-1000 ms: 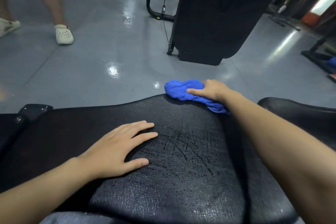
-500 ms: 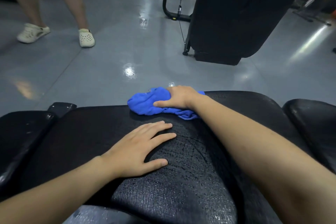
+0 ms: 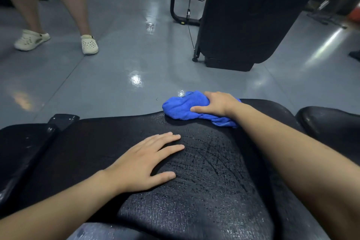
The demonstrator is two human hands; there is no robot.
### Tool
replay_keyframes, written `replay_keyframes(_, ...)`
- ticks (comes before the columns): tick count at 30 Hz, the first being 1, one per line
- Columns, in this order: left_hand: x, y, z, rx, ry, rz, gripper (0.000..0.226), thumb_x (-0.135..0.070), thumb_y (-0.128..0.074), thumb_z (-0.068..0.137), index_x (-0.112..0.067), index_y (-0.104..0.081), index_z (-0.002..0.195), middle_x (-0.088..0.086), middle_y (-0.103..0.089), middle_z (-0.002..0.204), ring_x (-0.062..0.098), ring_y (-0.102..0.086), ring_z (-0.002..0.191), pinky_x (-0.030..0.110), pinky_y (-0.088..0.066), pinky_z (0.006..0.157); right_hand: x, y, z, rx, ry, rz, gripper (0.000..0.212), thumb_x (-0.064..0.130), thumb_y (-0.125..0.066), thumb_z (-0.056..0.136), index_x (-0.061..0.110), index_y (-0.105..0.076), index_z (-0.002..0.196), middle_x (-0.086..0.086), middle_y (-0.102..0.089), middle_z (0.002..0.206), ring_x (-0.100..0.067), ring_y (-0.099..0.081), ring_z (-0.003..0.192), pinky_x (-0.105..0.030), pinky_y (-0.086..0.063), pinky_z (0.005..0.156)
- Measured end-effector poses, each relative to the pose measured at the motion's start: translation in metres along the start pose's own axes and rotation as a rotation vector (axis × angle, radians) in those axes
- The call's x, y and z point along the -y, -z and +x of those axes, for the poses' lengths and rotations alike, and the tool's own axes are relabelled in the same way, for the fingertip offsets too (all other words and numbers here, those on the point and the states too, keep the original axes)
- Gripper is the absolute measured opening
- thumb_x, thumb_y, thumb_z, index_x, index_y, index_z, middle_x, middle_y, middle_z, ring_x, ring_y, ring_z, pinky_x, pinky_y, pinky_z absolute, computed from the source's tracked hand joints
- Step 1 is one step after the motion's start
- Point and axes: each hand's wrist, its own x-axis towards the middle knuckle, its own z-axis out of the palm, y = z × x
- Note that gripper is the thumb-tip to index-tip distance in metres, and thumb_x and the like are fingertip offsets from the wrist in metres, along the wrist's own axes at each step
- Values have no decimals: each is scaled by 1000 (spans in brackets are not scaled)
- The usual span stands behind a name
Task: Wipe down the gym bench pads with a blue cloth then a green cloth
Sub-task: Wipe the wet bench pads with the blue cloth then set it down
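Note:
A black, cracked bench pad [image 3: 214, 171] fills the lower half of the head view, its surface wet and shiny. My right hand [image 3: 216, 104] grips a bunched blue cloth [image 3: 181, 106] and presses it onto the pad's far edge. My left hand [image 3: 144, 161] lies flat on the middle of the pad, fingers spread and straight. No green cloth is in view.
Another black pad [image 3: 331, 122] lies to the right and a third [image 3: 21, 146] to the left. A tall black padded machine [image 3: 249, 15] stands on the grey floor beyond the bench. A person's legs in cream clogs [image 3: 89, 44] are at the far left.
My right hand has slid the blue cloth along the pad's far edge, first left and then back to the right. The person in clogs has stepped nearer. My left hand has stayed flat.

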Motion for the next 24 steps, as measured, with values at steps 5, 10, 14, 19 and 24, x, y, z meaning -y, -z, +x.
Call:
replay_keyframes(5, 6, 2, -4, 2, -7, -19, 64, -67, -39, 98, -41, -28, 155, -22, -9, 166, 0, -4, 153, 27, -6, 125, 13, -7, 7, -6, -13, -54, 81, 88, -45, 73, 23, -55, 121, 1, -67, 108, -24, -56, 97, -40, -44, 87)
replay_keyframes(10, 10, 3, -7, -4, -16, -18, 65, -67, -40, 97, -39, -31, 154, -19, -14, 166, 2, -8, 153, 30, -12, 125, 48, -15, 13, 16, 23, -80, 67, 83, -47, 80, 23, -54, 108, 2, -65, 101, -23, -54, 94, -39, -44, 86)
replay_keyframes(14, 14, 6, -15, 0, 3, -9, 64, -67, -41, 97, -39, -32, 154, -17, -17, 165, 4, -11, 153, 28, -12, 124, 103, -31, 22, 65, 112, -91, 62, 84, -46, 79, 25, -56, 97, 6, -62, 90, -22, -55, 91, -36, -41, 79)
replay_keyframes(19, 15, 7, -19, 10, 20, -6, 64, -66, -43, 96, -39, -33, 153, -16, -19, 165, 5, -16, 152, 27, -14, 123, 157, -51, 29, 100, 235, -91, 55, 84, -46, 81, 29, -46, 76, 11, -52, 72, -20, -52, 82, -34, -36, 74)
replay_keyframes(24, 16, 7, -24, 5, 19, 3, 64, -65, -43, 97, -39, -32, 154, -17, -18, 165, 3, -12, 152, 25, -11, 124, 139, -46, 26, 80, 245, -76, 66, 86, -48, 78, 23, -57, 97, 6, -60, 86, -22, -55, 87, -37, -40, 77)
